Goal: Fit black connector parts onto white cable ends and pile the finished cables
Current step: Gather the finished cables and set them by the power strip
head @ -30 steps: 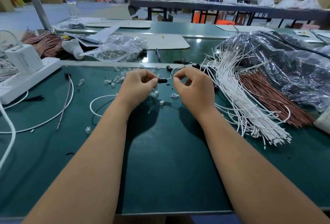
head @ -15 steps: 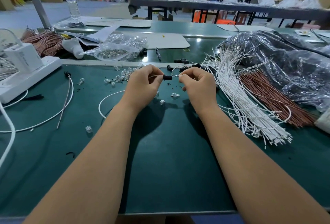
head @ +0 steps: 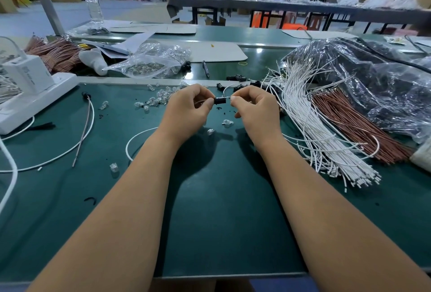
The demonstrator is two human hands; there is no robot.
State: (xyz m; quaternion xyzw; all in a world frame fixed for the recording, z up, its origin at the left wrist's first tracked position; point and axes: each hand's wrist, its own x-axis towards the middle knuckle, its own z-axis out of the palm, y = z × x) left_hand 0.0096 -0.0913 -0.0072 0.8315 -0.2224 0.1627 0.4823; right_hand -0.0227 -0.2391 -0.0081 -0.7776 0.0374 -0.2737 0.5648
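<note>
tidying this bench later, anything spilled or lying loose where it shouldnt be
Yes: small clear bulbs lie scattered loose on the green mat beyond the left hand, outside the clear bag of them. A few strays sit nearer, one by the left forearm. Tiny black scraps dot the mat too.

Connector [head: 220, 100] between both hands; cable bundle [head: 310, 126] right; power strip [head: 35, 103] far left on table [head: 221, 221].
</note>
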